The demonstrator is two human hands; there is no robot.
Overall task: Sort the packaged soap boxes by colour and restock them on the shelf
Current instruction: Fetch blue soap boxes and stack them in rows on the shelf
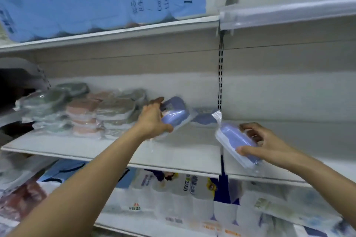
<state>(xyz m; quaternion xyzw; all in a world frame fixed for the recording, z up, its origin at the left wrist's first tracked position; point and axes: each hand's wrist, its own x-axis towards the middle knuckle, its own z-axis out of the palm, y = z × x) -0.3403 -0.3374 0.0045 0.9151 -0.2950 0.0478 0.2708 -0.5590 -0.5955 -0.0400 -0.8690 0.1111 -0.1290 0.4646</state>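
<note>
White shelf (107, 146): green and pink soap packs (81, 111) stacked left; purple pack (205, 119) lying near back upright.

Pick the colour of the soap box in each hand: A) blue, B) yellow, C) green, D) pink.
A: the left hand and the right hand each grip a blue soap box, one over the shelf, the other at its front edge.
</note>
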